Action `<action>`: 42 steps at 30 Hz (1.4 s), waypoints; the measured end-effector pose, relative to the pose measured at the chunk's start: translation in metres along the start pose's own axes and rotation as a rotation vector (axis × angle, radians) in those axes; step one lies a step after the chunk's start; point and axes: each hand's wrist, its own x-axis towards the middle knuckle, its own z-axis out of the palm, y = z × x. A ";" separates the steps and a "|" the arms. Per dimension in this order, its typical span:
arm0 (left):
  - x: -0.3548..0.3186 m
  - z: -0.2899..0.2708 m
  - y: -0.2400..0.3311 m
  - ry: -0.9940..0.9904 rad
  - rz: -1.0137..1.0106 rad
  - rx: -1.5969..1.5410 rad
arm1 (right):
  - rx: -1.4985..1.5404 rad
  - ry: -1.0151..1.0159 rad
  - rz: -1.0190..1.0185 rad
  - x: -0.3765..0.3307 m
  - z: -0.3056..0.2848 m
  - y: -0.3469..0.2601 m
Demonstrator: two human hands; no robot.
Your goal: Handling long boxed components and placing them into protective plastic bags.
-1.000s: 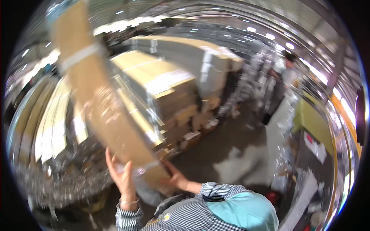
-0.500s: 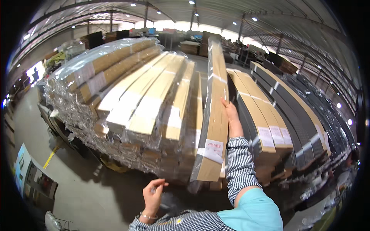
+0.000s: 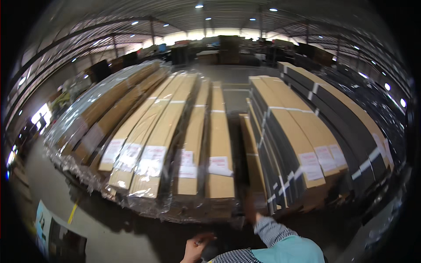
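Observation:
A long brown cardboard bundle (image 3: 218, 136) with a white strap and a paper label lies on the pile, left of the dark gap. My right hand (image 3: 250, 209) is down at the near end of that gap, smeared by motion. A lower brown bundle (image 3: 252, 151) lies beyond it; I cannot tell whether the hand touches it. My left hand (image 3: 197, 247) is at the lower edge, in front of the pile, with loosely bent fingers and nothing visible in them.
Film-wrapped brown bundles (image 3: 151, 140) with labels fill the left side. To the right stand strapped bundles with dark sides (image 3: 298, 131) and a taller dark row (image 3: 346, 127). A board with a picture (image 3: 59, 232) stands at the lower left. Goods line the hall's far side.
The bundle that stood raised beside my right hand now lies level on the pile. My right hand has left it and drawn back toward me. My left hand and the view have shifted.

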 end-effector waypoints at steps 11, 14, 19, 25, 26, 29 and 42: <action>-0.055 0.059 -0.017 -0.654 -0.379 -0.096 | -0.026 -0.799 1.429 -0.396 -0.291 0.120; -0.076 0.070 -0.036 -0.764 -0.436 -0.107 | 0.056 -0.582 0.810 -0.463 -0.315 0.091; -0.111 0.086 -0.069 -0.663 -0.451 -0.146 | 0.894 -0.055 1.038 -0.446 -0.302 0.025; -0.111 0.101 -0.077 -0.614 -0.333 -0.113 | 0.840 0.123 0.718 -0.334 -0.354 -0.137; -0.114 0.112 -0.075 -0.675 -0.348 -0.133 | 0.835 0.016 0.543 -0.335 -0.357 -0.144; -0.133 0.138 -0.066 -0.846 -0.371 -0.179 | 0.019 -0.266 -0.249 -0.337 -0.363 -0.208; -0.240 0.315 -0.058 -0.616 -0.531 -0.173 | 0.121 -0.069 0.114 -0.450 -0.558 -0.264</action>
